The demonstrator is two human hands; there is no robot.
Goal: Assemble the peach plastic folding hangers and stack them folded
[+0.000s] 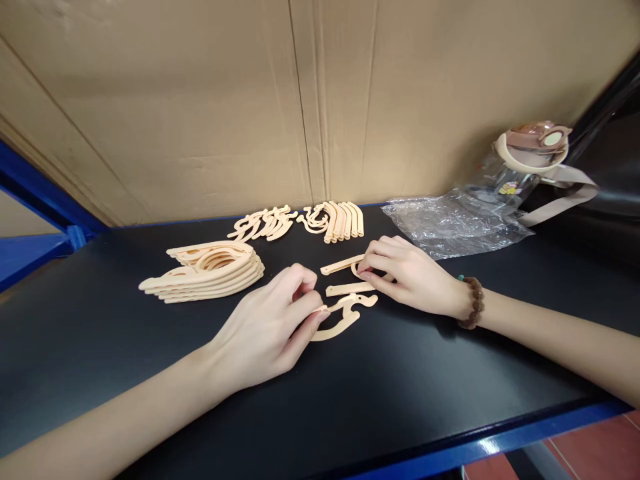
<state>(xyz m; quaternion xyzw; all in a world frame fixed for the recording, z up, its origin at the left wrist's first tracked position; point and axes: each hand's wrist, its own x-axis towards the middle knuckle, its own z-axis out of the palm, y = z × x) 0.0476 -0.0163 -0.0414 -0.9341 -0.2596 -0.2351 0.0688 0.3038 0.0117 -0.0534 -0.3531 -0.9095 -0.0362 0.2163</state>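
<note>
My left hand is closed, thumb and finger pinching the end of a curved beige plastic hanger arm with a hooked tip. Farther right, my right hand is closed over a beige hanger hook, which is mostly covered by the fingers. Two straight-ended beige hanger arms stick out to the left from under that hand. Left of my hands lies a stack of beige folding hangers.
At the back of the black tabletop lie a pile of hooked pieces, several loose hooks and a row of curved arms. A clear plastic bag and a strapped water bottle stand at the right. Cardboard walls the back.
</note>
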